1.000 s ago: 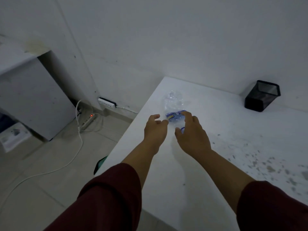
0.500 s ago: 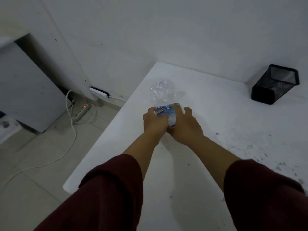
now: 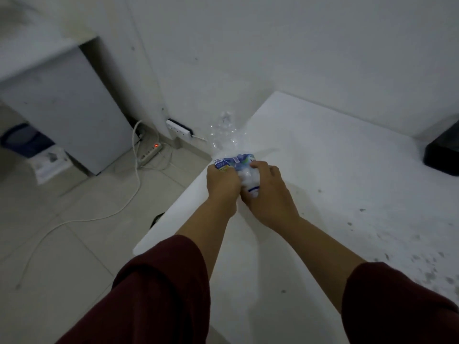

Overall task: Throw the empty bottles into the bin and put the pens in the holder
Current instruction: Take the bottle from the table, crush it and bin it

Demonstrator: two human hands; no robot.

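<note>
A clear, crumpled plastic bottle with a blue and white label lies at the left edge of the white table, its far end sticking out past the edge. My left hand is closed on the label part. My right hand grips the near end of the same bottle. A black mesh pen holder stands at the right edge of the view, partly cut off. A dark blue bin stands on the floor at far left. No pens are in view.
A grey cabinet stands by the wall on the left. A power strip with a red light and white cables lies on the tiled floor. The right part of the table carries grey scuff marks.
Both hands went from open beside the bottle to closed on it. The bottle has shifted left toward the table edge, and my view has turned left.
</note>
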